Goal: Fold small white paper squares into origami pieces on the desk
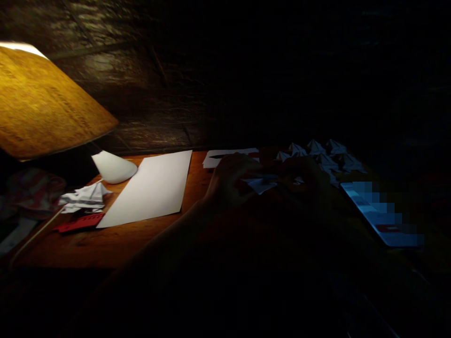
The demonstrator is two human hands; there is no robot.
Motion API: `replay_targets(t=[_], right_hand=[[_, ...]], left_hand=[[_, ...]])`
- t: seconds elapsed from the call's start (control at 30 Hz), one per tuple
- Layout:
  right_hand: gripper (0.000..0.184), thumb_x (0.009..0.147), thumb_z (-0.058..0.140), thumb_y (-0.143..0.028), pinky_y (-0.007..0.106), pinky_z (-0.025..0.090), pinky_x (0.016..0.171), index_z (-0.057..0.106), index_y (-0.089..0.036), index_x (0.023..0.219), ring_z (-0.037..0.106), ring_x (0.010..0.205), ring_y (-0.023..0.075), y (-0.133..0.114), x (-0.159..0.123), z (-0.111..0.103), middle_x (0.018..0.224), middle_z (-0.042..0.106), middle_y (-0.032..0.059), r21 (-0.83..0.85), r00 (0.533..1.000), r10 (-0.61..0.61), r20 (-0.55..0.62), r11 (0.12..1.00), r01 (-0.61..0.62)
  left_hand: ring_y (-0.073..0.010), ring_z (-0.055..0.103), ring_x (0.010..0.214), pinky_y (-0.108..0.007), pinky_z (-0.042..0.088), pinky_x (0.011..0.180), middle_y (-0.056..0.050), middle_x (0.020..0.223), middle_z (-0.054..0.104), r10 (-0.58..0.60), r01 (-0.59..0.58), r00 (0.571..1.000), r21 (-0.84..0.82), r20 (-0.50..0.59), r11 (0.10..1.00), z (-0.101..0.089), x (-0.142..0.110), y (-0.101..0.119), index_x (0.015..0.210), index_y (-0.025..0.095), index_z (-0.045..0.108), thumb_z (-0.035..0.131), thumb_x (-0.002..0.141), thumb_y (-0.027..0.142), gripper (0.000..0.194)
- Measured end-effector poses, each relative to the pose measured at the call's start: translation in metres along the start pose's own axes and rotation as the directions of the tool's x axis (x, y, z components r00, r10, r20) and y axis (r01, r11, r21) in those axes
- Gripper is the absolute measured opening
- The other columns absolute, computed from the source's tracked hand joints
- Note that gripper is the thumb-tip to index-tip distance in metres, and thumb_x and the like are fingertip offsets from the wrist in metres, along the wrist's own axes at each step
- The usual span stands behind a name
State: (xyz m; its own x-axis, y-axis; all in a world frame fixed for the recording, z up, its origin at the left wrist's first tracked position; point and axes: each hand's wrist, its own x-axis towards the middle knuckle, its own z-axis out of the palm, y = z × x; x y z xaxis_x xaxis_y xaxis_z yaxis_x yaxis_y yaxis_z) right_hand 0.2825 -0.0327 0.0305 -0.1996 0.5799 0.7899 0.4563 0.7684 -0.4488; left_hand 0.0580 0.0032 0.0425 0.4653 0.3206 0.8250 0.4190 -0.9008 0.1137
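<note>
My left hand (229, 183) is closed on a small piece of folded paper (261, 186), with its fingers curled round the left end. Deep in shadow, my right hand (308, 180) is bent in from the other side, its fingertips at the paper's right end; their outline is hard to make out. Behind the right hand stand several folded paper figures (326, 160), pointed at the top. A stack of paper pieces (230, 153) with dark and red print lies just beyond the left hand.
A blank white sheet (151, 192) lies left of my hands. Further left are a lamp with a yellow shade (52, 108), a curled white object (114, 167), a crumpled paper (86, 197) and a red object (81, 223). A lit phone (373, 211) lies at the right.
</note>
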Motion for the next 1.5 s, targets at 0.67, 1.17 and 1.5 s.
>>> replay_targets(t=[0.67, 1.17, 1.5], right_hand=[[0.016, 0.096, 0.064, -0.031, 0.043, 0.053, 0.085, 0.079, -0.026, 0.099, 0.069, 0.096, 0.0263, -0.004, 0.009, 0.001, 0.101, 0.077, 0.0093, 0.005, 0.989, -0.142, 0.038, 0.99, 0.141], [0.031, 0.088, 0.073, -0.049, 0.037, 0.049, 0.07, 0.065, -0.022, 0.075, 0.063, 0.078, 0.0217, -0.004, 0.012, 0.002, 0.08, 0.069, 0.0041, 0.174, 0.979, 0.181, 0.095, 0.965, -0.195], [0.045, 0.063, 0.092, -0.054, 0.029, 0.046, 0.058, 0.061, -0.021, 0.068, 0.057, 0.063, 0.0152, -0.001, 0.011, 0.021, 0.065, 0.06, -0.001, 0.536, 0.752, 0.623, 0.215, 0.568, -0.624]], left_hand=[[-0.0166, 0.065, 0.079, -0.032, 0.049, 0.075, -0.002, 0.082, 0.072, 0.256, -0.254, 0.967, 0.175, 0.015, 0.951, -0.01, 0.006, 0.001, 0.088, 0.02, 0.067, 0.055, 0.099, 0.019, 0.016], [-0.0178, 0.069, 0.079, -0.031, 0.053, 0.073, -0.004, 0.085, 0.075, -0.178, 0.203, 0.976, -0.234, 0.123, 0.951, 0.0, 0.004, 0.005, 0.086, 0.019, 0.072, 0.073, 0.088, 0.028, 0.01], [-0.0177, 0.071, 0.076, -0.028, 0.055, 0.068, -0.006, 0.083, 0.079, -0.584, 0.631, 0.757, -0.557, 0.292, 0.54, 0.019, 0.0, 0.002, 0.083, 0.017, 0.078, 0.084, 0.078, 0.044, 0.029]])
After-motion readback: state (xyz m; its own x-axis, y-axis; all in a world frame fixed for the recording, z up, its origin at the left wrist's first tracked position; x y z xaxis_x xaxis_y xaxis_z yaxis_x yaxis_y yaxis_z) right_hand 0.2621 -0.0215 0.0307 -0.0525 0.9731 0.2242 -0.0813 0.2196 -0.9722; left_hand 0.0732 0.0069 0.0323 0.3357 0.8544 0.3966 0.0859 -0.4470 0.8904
